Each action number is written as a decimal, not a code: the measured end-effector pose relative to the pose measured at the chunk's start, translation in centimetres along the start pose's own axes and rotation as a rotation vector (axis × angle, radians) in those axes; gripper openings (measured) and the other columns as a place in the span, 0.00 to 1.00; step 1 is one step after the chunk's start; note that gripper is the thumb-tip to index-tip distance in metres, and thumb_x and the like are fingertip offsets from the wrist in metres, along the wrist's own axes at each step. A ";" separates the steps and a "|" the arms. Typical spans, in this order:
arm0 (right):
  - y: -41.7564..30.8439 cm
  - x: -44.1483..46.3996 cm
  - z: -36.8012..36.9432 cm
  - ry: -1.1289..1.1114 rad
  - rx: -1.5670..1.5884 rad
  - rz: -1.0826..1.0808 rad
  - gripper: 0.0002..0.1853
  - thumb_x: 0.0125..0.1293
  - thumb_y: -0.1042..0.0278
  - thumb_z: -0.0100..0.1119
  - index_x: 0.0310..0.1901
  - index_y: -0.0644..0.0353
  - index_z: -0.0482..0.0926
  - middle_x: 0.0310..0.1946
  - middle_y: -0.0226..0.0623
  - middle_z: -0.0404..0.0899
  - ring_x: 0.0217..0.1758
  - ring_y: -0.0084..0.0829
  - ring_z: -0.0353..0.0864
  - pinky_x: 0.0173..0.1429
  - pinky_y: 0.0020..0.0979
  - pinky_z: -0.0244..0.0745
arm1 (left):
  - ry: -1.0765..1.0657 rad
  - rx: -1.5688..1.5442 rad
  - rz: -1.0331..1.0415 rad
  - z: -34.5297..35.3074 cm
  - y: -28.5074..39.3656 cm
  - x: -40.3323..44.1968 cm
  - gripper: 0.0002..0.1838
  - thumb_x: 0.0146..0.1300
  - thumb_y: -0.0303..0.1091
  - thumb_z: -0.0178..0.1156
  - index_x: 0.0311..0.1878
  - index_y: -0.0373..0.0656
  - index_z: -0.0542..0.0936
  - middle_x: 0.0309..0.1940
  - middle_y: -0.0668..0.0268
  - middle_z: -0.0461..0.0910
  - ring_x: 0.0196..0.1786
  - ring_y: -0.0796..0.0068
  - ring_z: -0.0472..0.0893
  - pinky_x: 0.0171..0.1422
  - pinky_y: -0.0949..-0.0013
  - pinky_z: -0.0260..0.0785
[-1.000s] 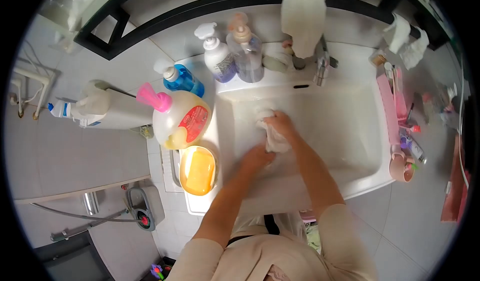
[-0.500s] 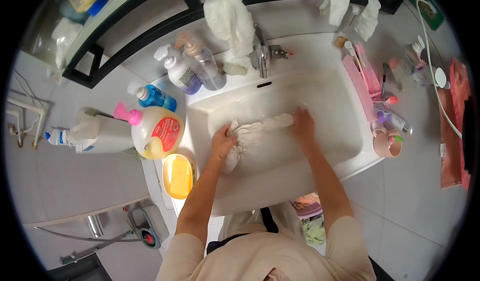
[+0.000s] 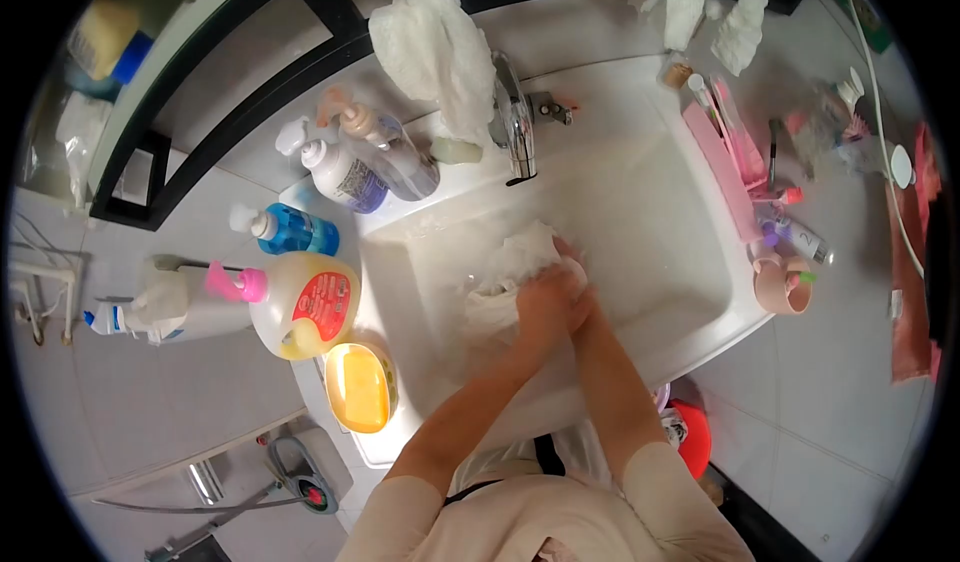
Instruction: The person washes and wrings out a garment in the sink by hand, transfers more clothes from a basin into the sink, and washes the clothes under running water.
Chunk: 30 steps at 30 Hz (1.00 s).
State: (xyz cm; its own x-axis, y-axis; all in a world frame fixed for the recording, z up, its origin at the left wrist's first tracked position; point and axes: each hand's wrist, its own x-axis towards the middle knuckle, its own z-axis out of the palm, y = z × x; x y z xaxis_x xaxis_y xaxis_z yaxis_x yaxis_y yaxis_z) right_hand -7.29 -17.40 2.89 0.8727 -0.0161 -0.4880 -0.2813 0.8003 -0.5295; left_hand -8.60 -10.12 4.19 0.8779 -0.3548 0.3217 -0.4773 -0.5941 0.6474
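Left hand [image 3: 545, 300] and right hand [image 3: 581, 300] clutch a bunched white cloth [image 3: 526, 249], slanting lower-left to upper-right, mostly left of them.

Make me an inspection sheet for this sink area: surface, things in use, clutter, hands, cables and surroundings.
Surface: white sink, basin apparently wet.
Things in use: white cloth, bunched up in the basin.
Clutter: pink-pump bottle, blue bottle and yellow bar in a dish, all on the left side; pink holder and pink cup along the right.
Hands: left hand and right hand close together at the cloth; exact grip hidden.
Cables: white cord at far right, apart from the sink.
Surroundings: faucet; black rail with hanging towel.
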 end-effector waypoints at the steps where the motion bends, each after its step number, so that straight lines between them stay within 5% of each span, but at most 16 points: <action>1: 0.0 -0.9 0.3 -0.071 0.089 -0.019 0.19 0.63 0.57 0.53 0.52 0.59 0.73 0.41 0.31 0.77 0.48 0.28 0.74 0.51 0.32 0.69 | 0.023 -0.005 0.085 0.2 0.2 -0.3 0.10 0.51 0.40 0.61 0.23 0.44 0.78 0.27 0.59 0.78 0.30 0.57 0.79 0.32 0.56 0.69; 3: 0.3 -1.0 -0.5 -0.036 0.078 -0.031 0.20 0.61 0.58 0.55 0.52 0.58 0.74 0.39 0.31 0.77 0.46 0.27 0.74 0.49 0.32 0.70 | 0.182 -0.047 0.020 1.4 -3.5 0.8 0.13 0.52 0.42 0.61 0.18 0.46 0.77 0.24 0.60 0.78 0.24 0.55 0.78 0.27 0.56 0.69; 5: 1.3 0.7 -2.4 0.166 -0.108 -0.008 0.22 0.57 0.59 0.59 0.53 0.58 0.74 0.38 0.32 0.77 0.44 0.27 0.75 0.47 0.33 0.71 | 0.053 0.378 -0.407 1.2 -8.6 2.3 0.14 0.54 0.43 0.61 0.20 0.46 0.78 0.22 0.61 0.78 0.21 0.54 0.77 0.23 0.55 0.67; 7: 1.2 0.8 -3.2 0.346 -0.219 0.003 0.24 0.53 0.59 0.62 0.52 0.60 0.74 0.38 0.33 0.77 0.44 0.27 0.75 0.46 0.34 0.71 | 0.231 0.298 -0.125 -1.4 -11.3 2.7 0.18 0.55 0.47 0.61 0.19 0.43 0.77 0.23 0.60 0.78 0.23 0.55 0.77 0.26 0.55 0.68; 10: -0.5 0.2 -2.4 0.451 -0.495 -0.078 0.25 0.51 0.63 0.63 0.50 0.65 0.73 0.42 0.39 0.77 0.46 0.32 0.75 0.48 0.33 0.71 | 0.112 0.187 -0.336 -5.2 -10.6 3.4 0.19 0.54 0.49 0.63 0.23 0.41 0.77 0.25 0.58 0.79 0.28 0.55 0.78 0.32 0.57 0.69; 13: 0.9 3.5 -5.3 0.550 -0.700 -0.225 0.25 0.51 0.62 0.64 0.49 0.67 0.72 0.46 0.42 0.75 0.48 0.34 0.74 0.50 0.31 0.71 | 0.041 0.144 -0.564 -4.3 -12.3 3.5 0.22 0.53 0.50 0.65 0.34 0.39 0.76 0.31 0.56 0.79 0.34 0.56 0.78 0.38 0.61 0.69; 14: 1.9 4.6 -6.7 0.598 -0.750 -0.267 0.26 0.51 0.60 0.65 0.49 0.66 0.72 0.46 0.42 0.74 0.49 0.34 0.73 0.51 0.31 0.70 | 0.053 0.071 -0.546 -2.9 -10.8 3.2 0.26 0.53 0.50 0.66 0.45 0.39 0.74 0.37 0.55 0.79 0.37 0.57 0.78 0.41 0.62 0.69; 15: 1.9 4.5 -6.4 0.544 -0.618 -0.210 0.26 0.52 0.59 0.64 0.50 0.65 0.72 0.48 0.42 0.74 0.50 0.34 0.73 0.52 0.30 0.70 | 0.092 -0.137 -0.476 -1.1 -9.4 2.8 0.28 0.54 0.52 0.64 0.49 0.39 0.72 0.42 0.54 0.78 0.39 0.56 0.79 0.42 0.60 0.70; 17: 1.6 4.4 -5.0 0.429 -0.359 -0.101 0.27 0.54 0.55 0.63 0.52 0.63 0.71 0.51 0.41 0.73 0.52 0.34 0.72 0.54 0.29 0.68 | -0.014 -0.005 -0.294 2.3 -8.6 2.4 0.26 0.56 0.51 0.62 0.52 0.45 0.72 0.33 0.60 0.79 0.36 0.61 0.79 0.41 0.61 0.71; 18: 2.2 4.9 -6.3 0.361 -0.129 -0.015 0.26 0.57 0.55 0.61 0.52 0.63 0.72 0.49 0.40 0.74 0.51 0.33 0.73 0.54 0.30 0.69 | -0.205 -0.137 -0.409 2.0 -5.7 2.8 0.25 0.56 0.50 0.62 0.51 0.47 0.73 0.34 0.60 0.80 0.37 0.60 0.80 0.41 0.60 0.72; 19: 3.5 6.0 -8.6 0.288 0.105 0.071 0.24 0.59 0.55 0.58 0.51 0.64 0.73 0.48 0.39 0.74 0.51 0.33 0.73 0.55 0.30 0.69 | -0.148 -0.071 -0.262 2.6 -4.0 2.1 0.20 0.56 0.47 0.61 0.48 0.47 0.74 0.34 0.59 0.80 0.37 0.58 0.80 0.39 0.60 0.72; 23: 3.7 5.6 -7.3 0.256 0.189 0.020 0.19 0.62 0.57 0.54 0.49 0.63 0.75 0.44 0.36 0.76 0.48 0.32 0.74 0.54 0.31 0.70 | -0.075 0.023 0.055 2.5 1.6 0.6 0.09 0.59 0.39 0.56 0.38 0.45 0.76 0.35 0.57 0.79 0.35 0.55 0.79 0.34 0.57 0.71; 26: 0.6 2.8 -4.3 0.313 0.010 -0.124 0.16 0.63 0.59 0.52 0.46 0.62 0.77 0.41 0.35 0.77 0.46 0.30 0.75 0.52 0.31 0.71 | -0.001 0.111 -0.144 3.3 -2.9 3.7 0.09 0.59 0.40 0.56 0.38 0.46 0.75 0.29 0.59 0.79 0.33 0.55 0.79 0.33 0.57 0.71; 30: -1.8 1.7 -3.2 0.283 0.097 -0.026 0.15 0.61 0.60 0.54 0.42 0.61 0.79 0.34 0.34 0.78 0.41 0.28 0.76 0.49 0.30 0.71 | 0.058 0.093 -0.385 -1.2 -8.1 5.0 0.15 0.59 0.46 0.58 0.35 0.43 0.76 0.25 0.58 0.79 0.31 0.54 0.79 0.36 0.57 0.70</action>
State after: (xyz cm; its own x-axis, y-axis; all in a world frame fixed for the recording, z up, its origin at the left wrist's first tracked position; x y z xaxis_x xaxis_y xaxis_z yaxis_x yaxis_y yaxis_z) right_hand -6.55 -20.73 0.79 0.7296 -0.1930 -0.6561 -0.2084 0.8510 -0.4821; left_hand -0.29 -6.19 1.42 0.9928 -0.0534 0.1077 -0.1118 -0.7393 0.6640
